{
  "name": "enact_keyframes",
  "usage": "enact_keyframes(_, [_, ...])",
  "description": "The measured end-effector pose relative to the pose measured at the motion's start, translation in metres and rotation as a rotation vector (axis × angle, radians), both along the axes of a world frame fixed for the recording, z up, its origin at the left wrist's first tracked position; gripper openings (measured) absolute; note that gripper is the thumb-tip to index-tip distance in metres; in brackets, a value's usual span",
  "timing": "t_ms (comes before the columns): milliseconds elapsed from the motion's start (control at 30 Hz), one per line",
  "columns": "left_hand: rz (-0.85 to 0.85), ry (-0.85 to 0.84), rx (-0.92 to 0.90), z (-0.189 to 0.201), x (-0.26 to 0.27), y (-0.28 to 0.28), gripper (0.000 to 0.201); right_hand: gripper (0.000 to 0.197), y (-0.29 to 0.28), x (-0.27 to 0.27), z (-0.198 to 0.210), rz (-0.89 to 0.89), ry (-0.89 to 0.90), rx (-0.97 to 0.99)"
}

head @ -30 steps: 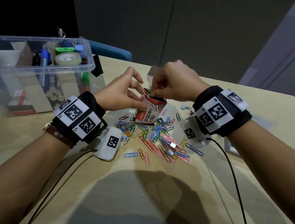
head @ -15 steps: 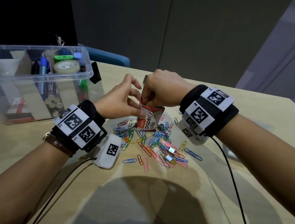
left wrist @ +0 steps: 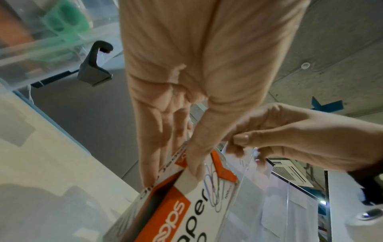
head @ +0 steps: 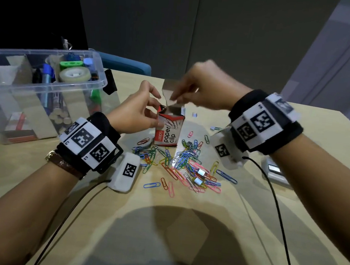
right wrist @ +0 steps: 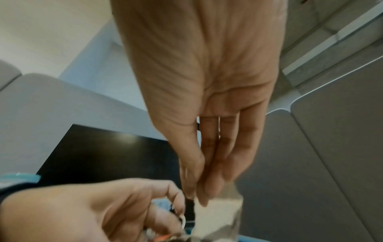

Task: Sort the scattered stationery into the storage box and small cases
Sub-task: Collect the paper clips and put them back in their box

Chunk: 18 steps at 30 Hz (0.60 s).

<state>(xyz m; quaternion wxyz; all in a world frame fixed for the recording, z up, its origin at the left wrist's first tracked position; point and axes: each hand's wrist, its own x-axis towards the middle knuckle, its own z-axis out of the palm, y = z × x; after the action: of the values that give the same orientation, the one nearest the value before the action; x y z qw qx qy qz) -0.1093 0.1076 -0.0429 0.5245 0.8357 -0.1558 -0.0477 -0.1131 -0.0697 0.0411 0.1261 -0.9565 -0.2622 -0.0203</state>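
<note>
While my left hand (head: 136, 111) grips the upright paper clip box (head: 168, 129) by its side, my right hand (head: 204, 85) fingers pinch its raised flap (head: 168, 89) above the table (head: 246, 229).

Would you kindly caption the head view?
Left hand steadies paper-clip box; right hand above its flap; clips scattered.

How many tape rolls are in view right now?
1. The tape roll lies on top in the storage box, in front of a green item. More could be hidden under the other contents.

right hand (head: 206, 87) blurred | paper clip box (left wrist: 182, 211) bottom cut off
</note>
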Motion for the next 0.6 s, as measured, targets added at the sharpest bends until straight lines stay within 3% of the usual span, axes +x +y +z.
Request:
enact_keyframes(67, [0.047, -0.017, -0.010, 0.002, 0.001, 0.003, 0.052, 0.011, -0.016, 0.001, 0.001, -0.083, -0.043, 0.130])
enact_keyframes(133, [0.095, -0.034, -0.039, 0.003, 0.001, 0.004, 0.050, 0.010, -0.030, 0.004, -0.008, -0.186, -0.024, 0.092])
enact_keyframes(200, [0.131, -0.035, -0.056, 0.003, 0.001, 0.004, 0.049, 0.019, -0.039, 0.007, -0.026, -0.297, 0.127, -0.071])
enact_keyframes(267, [0.148, -0.028, -0.062, 0.003, 0.001, 0.004, 0.050, 0.046, -0.041, 0.005, -0.046, -0.374, 0.365, -0.244])
enact_keyframes(367, [0.138, -0.025, -0.056, 0.004, 0.000, 0.003, 0.050, 0.066, -0.034, -0.004, -0.065, -0.377, 0.621, -0.267])
enact_keyframes(500, [0.129, -0.027, -0.048, 0.002, 0.000, 0.003, 0.050, 0.064, -0.010, -0.011, -0.079, -0.306, 0.461, -0.366])
enact_keyframes(600, [0.121, -0.020, -0.046, 0.002, 0.001, 0.004, 0.050, 0.049, -0.003, -0.002, -0.084, -0.209, 0.471, -0.195])
